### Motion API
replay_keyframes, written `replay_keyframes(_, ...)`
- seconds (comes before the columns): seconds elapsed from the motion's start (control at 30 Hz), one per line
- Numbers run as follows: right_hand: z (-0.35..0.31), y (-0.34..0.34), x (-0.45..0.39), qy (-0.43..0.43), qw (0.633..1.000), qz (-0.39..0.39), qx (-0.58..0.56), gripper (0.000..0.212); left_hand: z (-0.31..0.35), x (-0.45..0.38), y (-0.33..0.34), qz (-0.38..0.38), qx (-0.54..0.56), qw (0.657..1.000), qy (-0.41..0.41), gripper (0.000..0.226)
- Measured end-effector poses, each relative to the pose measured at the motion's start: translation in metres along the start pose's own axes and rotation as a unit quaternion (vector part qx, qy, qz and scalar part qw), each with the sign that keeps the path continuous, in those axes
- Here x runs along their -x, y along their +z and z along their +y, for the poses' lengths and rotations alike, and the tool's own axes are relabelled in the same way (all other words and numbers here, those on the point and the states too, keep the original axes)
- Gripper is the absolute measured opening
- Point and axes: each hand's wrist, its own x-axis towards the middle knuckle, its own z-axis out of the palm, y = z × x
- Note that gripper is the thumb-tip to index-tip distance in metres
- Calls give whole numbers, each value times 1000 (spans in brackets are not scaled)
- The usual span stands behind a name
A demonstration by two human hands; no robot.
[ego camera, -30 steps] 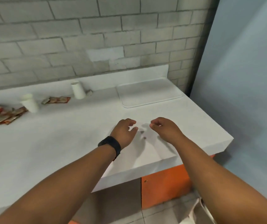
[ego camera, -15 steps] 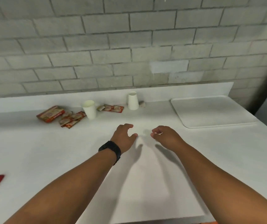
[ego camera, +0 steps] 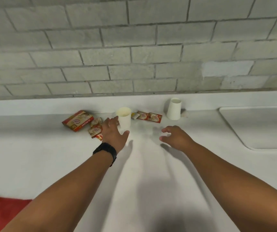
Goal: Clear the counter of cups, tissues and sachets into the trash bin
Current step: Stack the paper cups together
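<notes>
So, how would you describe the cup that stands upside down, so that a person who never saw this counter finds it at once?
Look along the white counter to where it meets the grey brick wall. Left of the white tray, near the backsplash, stands the upside-down cup. Unlike the upright cup beside the left hand, its wide rim rests on the counter and its closed base faces up.

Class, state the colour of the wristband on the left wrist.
Black wristband, seen clearly in the head view.

Both hands outstretched, fingers spread.
</notes>
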Motion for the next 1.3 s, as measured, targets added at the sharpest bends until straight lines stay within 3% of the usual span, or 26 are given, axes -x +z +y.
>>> replay_keyframes(0.13, -12, 8, -39, -7, 1000, 6, 11, 44, -9, -33, -2, -7, 13, 1000, 1, 70)
replay_keyframes(0.27, -21, 18, -75, -22, 999, -7, 33, 28, -12, -61, 1, -33, 11, 999, 11, 67)
replay_keyframes(0.37, -29, 26, -99, -32, 998, -6, 58, 58, -15, -83, 8, -55, 0, 998, 19, 72)
replay_keyframes(0.5, -34, 36, -131, -23, 995, 1, 96, 78, -18, -105, 21, -68, 24, 997, 7, 81)
replay_keyframes(0.77, -30, 41, -156, -73, 968, 27, 238, 35, -25, -120, 38, -37, 42, 998, 18, 79)
replay_keyframes(0.97, -34, 41, -132, -99, 937, 62, 328, 43, -23, -108, 37, -28, 57, 998, 11, 79)
replay_keyframes(1.13, -25, 28, -95, -22, 986, 92, 136, 23, -12, -83, 29, -22, 80, 996, 16, 82)
replay_keyframes(1.3, -14, 10, -34, -10, 988, 140, -69, 15, 10, -45, 25, -36, 117, 992, 37, 84)
